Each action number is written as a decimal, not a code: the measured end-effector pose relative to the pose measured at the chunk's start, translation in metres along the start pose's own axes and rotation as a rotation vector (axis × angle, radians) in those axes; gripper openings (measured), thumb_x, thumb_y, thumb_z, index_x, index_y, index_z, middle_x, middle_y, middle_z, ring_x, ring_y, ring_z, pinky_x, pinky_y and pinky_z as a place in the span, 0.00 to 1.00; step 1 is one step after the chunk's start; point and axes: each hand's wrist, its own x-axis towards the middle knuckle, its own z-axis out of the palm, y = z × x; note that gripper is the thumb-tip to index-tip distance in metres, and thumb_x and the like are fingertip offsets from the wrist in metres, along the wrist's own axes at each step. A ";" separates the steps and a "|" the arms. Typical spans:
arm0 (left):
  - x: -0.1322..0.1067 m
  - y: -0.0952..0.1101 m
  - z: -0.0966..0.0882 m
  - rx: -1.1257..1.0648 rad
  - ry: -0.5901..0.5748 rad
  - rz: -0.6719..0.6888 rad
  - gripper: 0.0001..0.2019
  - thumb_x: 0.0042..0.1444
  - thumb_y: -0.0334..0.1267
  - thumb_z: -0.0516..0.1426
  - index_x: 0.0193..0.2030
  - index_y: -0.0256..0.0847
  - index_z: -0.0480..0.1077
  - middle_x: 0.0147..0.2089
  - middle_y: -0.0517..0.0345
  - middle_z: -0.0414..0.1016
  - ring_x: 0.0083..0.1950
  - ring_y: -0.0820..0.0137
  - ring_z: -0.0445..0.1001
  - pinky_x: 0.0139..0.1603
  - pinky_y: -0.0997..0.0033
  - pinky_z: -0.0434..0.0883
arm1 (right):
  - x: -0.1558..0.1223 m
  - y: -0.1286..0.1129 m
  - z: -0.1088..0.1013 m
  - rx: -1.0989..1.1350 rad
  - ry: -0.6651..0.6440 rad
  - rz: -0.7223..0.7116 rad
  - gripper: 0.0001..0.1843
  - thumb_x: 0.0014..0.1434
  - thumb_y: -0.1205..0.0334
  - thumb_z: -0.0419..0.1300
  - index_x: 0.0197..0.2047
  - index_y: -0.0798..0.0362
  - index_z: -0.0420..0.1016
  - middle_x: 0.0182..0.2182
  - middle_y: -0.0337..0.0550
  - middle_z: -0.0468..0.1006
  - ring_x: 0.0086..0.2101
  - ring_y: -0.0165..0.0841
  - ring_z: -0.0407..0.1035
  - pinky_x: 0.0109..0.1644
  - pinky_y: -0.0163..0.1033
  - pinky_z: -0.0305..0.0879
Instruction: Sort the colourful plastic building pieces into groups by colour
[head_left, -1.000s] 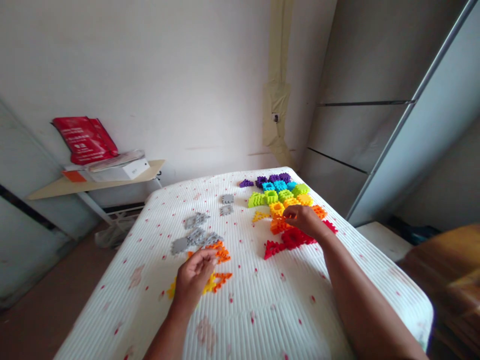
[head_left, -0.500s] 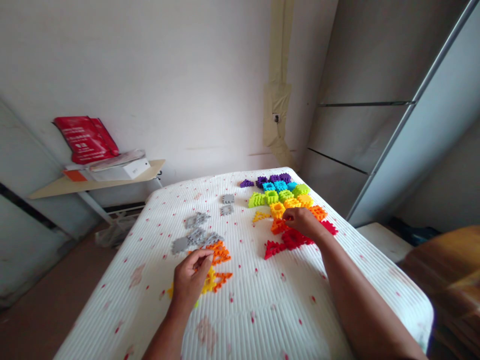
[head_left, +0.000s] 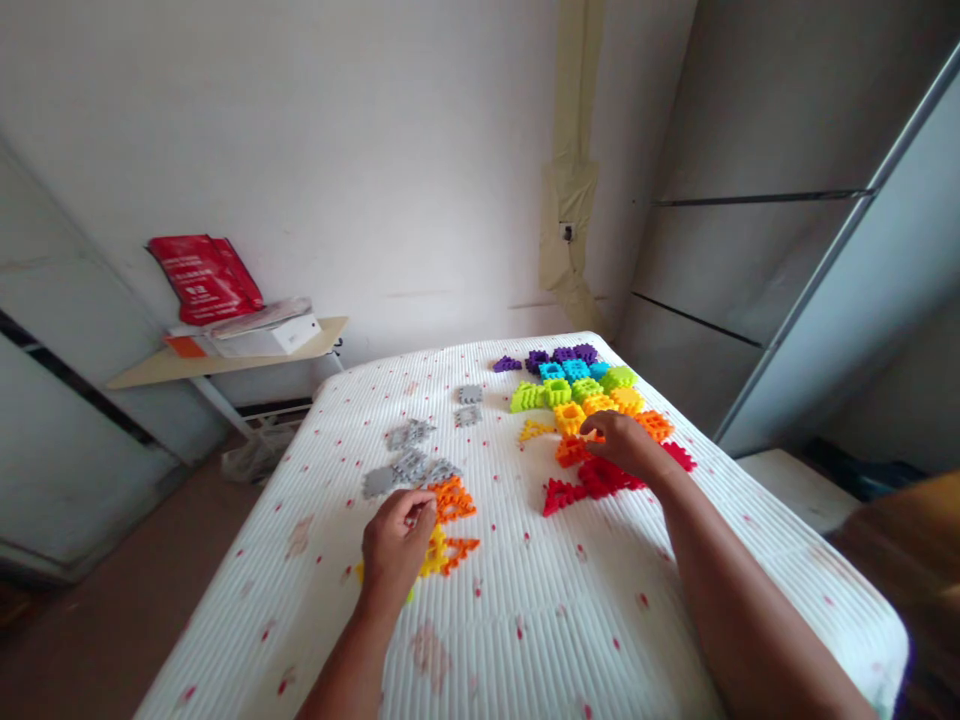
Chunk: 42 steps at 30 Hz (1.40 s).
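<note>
Rows of plastic interlocking toy pieces lie on a white quilted mattress cover point(head_left: 540, 620), grouped by colour: purple point(head_left: 559, 356), blue point(head_left: 564, 371), lime green point(head_left: 555, 393), yellow point(head_left: 570, 418) and red point(head_left: 592, 480). My right hand point(head_left: 619, 445) hangs over the orange piece point(head_left: 574, 451), its fingertips at or just above it. Grey pieces point(head_left: 409, 465) lie further left. My left hand point(head_left: 396, 545) is curled, with its fingertips beside an orange piece point(head_left: 451, 500). A yellow piece point(head_left: 433, 555) is partly hidden behind that hand. Anything inside its fingers is hidden.
A narrow shelf point(head_left: 225, 365) at back left bears a red bag point(head_left: 204, 280) and a white box point(head_left: 270, 338). A plastic bag point(head_left: 259, 455) lies beneath it. Grey wardrobe panels point(head_left: 825, 280) stand at right, and a brown object point(head_left: 900, 530) sits at lower right.
The whole view has shifted slightly, with the bed further right in the frame. My left hand's fingers have curled tighter, while my right hand stays over the same pieces.
</note>
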 end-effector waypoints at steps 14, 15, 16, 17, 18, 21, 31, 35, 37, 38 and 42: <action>-0.005 0.023 0.008 0.623 -0.288 0.092 0.21 0.52 0.39 0.53 0.54 0.46 0.68 0.48 0.49 0.72 0.50 0.57 0.66 0.48 0.56 0.61 | -0.004 -0.062 0.020 0.058 0.292 -0.460 0.10 0.61 0.68 0.50 0.30 0.54 0.69 0.26 0.44 0.72 0.30 0.32 0.65 0.34 0.36 0.60; -0.005 0.024 0.008 0.644 -0.294 0.091 0.21 0.52 0.39 0.53 0.54 0.46 0.68 0.48 0.49 0.72 0.50 0.57 0.66 0.48 0.55 0.61 | -0.006 -0.069 0.025 0.052 0.276 -0.487 0.11 0.62 0.68 0.49 0.30 0.55 0.69 0.26 0.44 0.71 0.29 0.32 0.64 0.34 0.35 0.59; -0.006 0.025 0.008 0.657 -0.301 0.093 0.20 0.53 0.38 0.52 0.53 0.46 0.69 0.47 0.49 0.72 0.50 0.56 0.65 0.47 0.55 0.61 | -0.008 -0.076 0.030 0.045 0.257 -0.520 0.11 0.62 0.69 0.49 0.29 0.55 0.68 0.25 0.44 0.71 0.29 0.32 0.63 0.34 0.35 0.59; -0.006 0.025 0.008 0.661 -0.305 0.097 0.19 0.53 0.38 0.52 0.52 0.46 0.70 0.46 0.49 0.72 0.50 0.56 0.65 0.47 0.55 0.61 | -0.009 -0.082 0.035 0.036 0.233 -0.557 0.11 0.61 0.69 0.49 0.29 0.54 0.68 0.25 0.43 0.70 0.29 0.31 0.63 0.34 0.35 0.58; -0.007 0.025 0.009 0.659 -0.303 0.100 0.18 0.53 0.39 0.52 0.50 0.46 0.70 0.46 0.49 0.72 0.49 0.56 0.66 0.46 0.56 0.61 | -0.011 -0.088 0.039 0.024 0.206 -0.592 0.11 0.61 0.70 0.49 0.29 0.54 0.67 0.25 0.43 0.70 0.29 0.31 0.62 0.34 0.35 0.57; -0.008 0.024 0.009 0.640 -0.272 0.105 0.14 0.52 0.39 0.53 0.46 0.45 0.71 0.44 0.50 0.72 0.48 0.57 0.66 0.46 0.57 0.61 | -0.016 -0.103 0.052 -0.015 0.127 -0.678 0.10 0.60 0.70 0.49 0.28 0.54 0.66 0.25 0.42 0.69 0.28 0.30 0.61 0.33 0.35 0.55; -0.005 0.004 0.015 0.406 -0.103 0.237 0.05 0.52 0.34 0.54 0.35 0.42 0.71 0.43 0.52 0.74 0.46 0.61 0.70 0.47 0.59 0.66 | -0.019 -0.110 0.061 -0.044 0.054 -0.716 0.10 0.60 0.70 0.50 0.27 0.54 0.64 0.25 0.41 0.70 0.28 0.29 0.61 0.31 0.35 0.53; -0.003 -0.002 0.014 0.261 -0.035 0.303 0.05 0.54 0.36 0.53 0.36 0.42 0.69 0.37 0.55 0.76 0.40 0.64 0.73 0.45 0.62 0.68 | -0.019 -0.108 0.062 -0.033 0.079 -0.703 0.11 0.61 0.70 0.49 0.28 0.54 0.65 0.25 0.42 0.70 0.27 0.30 0.62 0.31 0.35 0.54; -0.004 -0.002 0.014 0.209 -0.007 0.324 0.04 0.54 0.36 0.54 0.36 0.42 0.69 0.36 0.56 0.76 0.39 0.66 0.74 0.44 0.65 0.69 | -0.018 -0.108 0.062 -0.023 0.088 -0.695 0.11 0.61 0.70 0.48 0.28 0.54 0.66 0.25 0.42 0.71 0.28 0.30 0.62 0.31 0.35 0.55; -0.004 -0.001 0.015 0.186 -0.002 0.330 0.04 0.53 0.36 0.54 0.36 0.42 0.69 0.35 0.57 0.76 0.39 0.67 0.74 0.43 0.66 0.70 | -0.018 -0.108 0.062 -0.014 0.093 -0.691 0.11 0.61 0.69 0.48 0.29 0.55 0.66 0.25 0.43 0.71 0.28 0.30 0.63 0.32 0.35 0.56; -0.007 0.004 0.017 0.139 -0.014 0.351 0.03 0.53 0.34 0.54 0.34 0.42 0.68 0.33 0.58 0.76 0.36 0.69 0.74 0.39 0.69 0.70 | -0.019 -0.110 0.062 0.046 0.103 -0.664 0.08 0.62 0.66 0.50 0.35 0.55 0.68 0.29 0.45 0.73 0.31 0.31 0.67 0.34 0.34 0.60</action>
